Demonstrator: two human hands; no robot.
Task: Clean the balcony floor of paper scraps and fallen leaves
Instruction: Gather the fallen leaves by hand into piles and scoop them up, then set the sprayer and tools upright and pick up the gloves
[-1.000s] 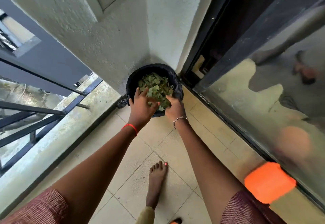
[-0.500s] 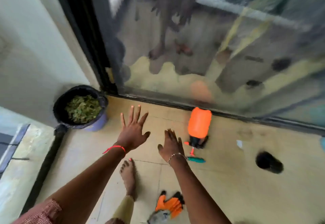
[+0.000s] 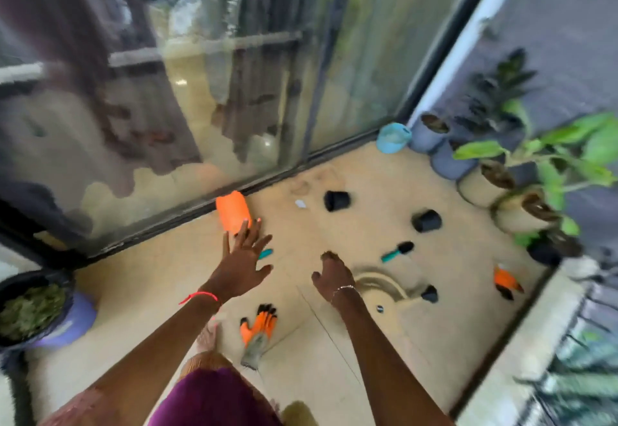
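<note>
The black bin [image 3: 20,283] lined with a dark bag stands at the far left, filled with green leaves [image 3: 28,312]. A small pale paper scrap [image 3: 300,204] lies on the beige tiles near the glass door. My left hand [image 3: 242,263] is stretched out in the air with fingers spread, holding nothing. My right hand [image 3: 332,277] hangs beside it with fingers bent downward and loosely curled, also empty. The view is blurred by motion.
An orange spray bottle [image 3: 232,211] lies by the glass door [image 3: 200,91]. Orange gloves [image 3: 259,332] [image 3: 506,282], black pots [image 3: 337,200] [image 3: 426,221], a teal-handled tool [image 3: 396,251] and a floor drain [image 3: 381,287] dot the tiles. Potted plants [image 3: 521,175] crowd the right side.
My view has swung right, away from the bin, which is now at the far left. Both hands left the leaves in the bin and now hang empty over the tiles.
</note>
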